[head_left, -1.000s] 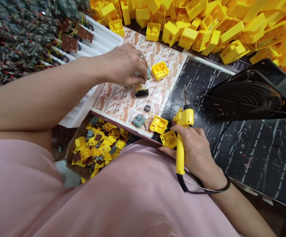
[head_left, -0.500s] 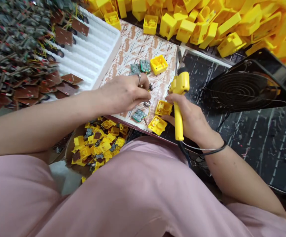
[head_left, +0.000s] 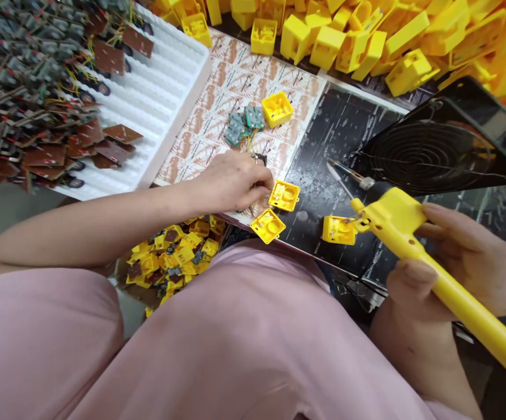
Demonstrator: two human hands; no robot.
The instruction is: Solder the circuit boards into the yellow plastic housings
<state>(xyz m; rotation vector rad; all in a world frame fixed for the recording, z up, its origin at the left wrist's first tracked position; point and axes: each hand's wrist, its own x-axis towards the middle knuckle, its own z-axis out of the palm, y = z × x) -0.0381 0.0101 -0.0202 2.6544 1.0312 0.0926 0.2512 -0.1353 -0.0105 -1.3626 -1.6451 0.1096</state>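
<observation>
My right hand point(head_left: 458, 268) grips the handle of a yellow soldering gun point(head_left: 397, 221), its metal tip pointing up and left over the black mat. Just left of the gun's body, a small yellow housing point(head_left: 339, 230) lies on the mat. My left hand point(head_left: 238, 181) rests low at the table edge with its fingers curled; whatever is under or in them is hidden. Beside those fingertips sit two open yellow housings point(head_left: 284, 195), the nearer one point(head_left: 268, 226) at the edge. Green circuit boards point(head_left: 253, 116) with yellow wires lie beyond, next to another yellow housing point(head_left: 278, 109).
A white ribbed foam tray point(head_left: 169, 76) at left bears a heap of circuit boards point(head_left: 38, 87). Yellow housings point(head_left: 327, 46) pile along the back. A black fan point(head_left: 428, 146) stands at right. Below the table edge is a box of yellow parts point(head_left: 183, 256).
My right hand has swung the soldering gun right and nearer to me, uncovering a housing on the black mat. My left hand has moved slightly down, covering the green board near the edge.
</observation>
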